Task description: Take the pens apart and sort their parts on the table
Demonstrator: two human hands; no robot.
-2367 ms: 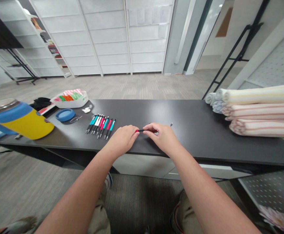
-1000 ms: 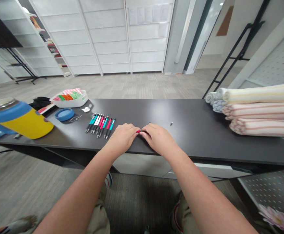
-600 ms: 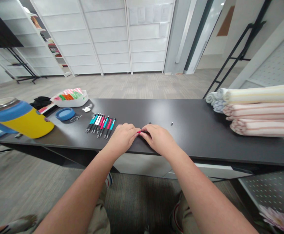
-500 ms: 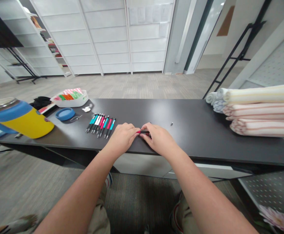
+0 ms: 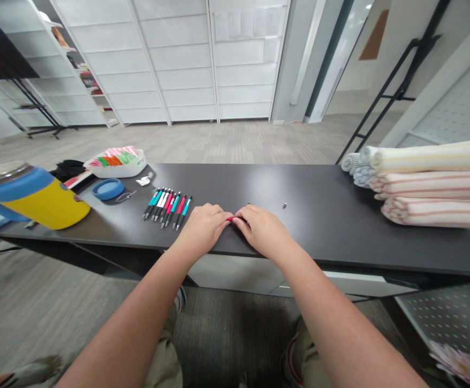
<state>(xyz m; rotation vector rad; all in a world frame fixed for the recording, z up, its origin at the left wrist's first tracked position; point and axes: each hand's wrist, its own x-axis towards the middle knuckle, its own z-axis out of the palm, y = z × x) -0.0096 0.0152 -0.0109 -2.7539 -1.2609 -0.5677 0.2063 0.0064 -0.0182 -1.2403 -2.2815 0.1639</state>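
Low over the dark desk (image 5: 311,237), my left hand (image 5: 202,225) and my right hand (image 5: 261,226) meet around a pink pen (image 5: 230,219). Only a short pink stretch of it shows between my fingertips; both ends are hidden by my fingers. Both hands are closed on the pen. Left of my left hand lies a row of several pens (image 5: 167,207) in teal, white and pink with dark grips and metal tips. A tiny metal piece (image 5: 284,206), perhaps a pen tip, rests on the desk to the right of my right hand.
A large yellow and blue jug (image 5: 44,202) stands at the left, with a blue lid (image 5: 107,189) and a white basket (image 5: 127,170) of colourful packets beyond it. Rolled striped towels (image 5: 436,186) are stacked at the right. The desk's front edge runs just below my hands.
My right fingers have slid left along the pen, closer to my left hand, and now cover its dark section. The left hand and the row of pens stay put.
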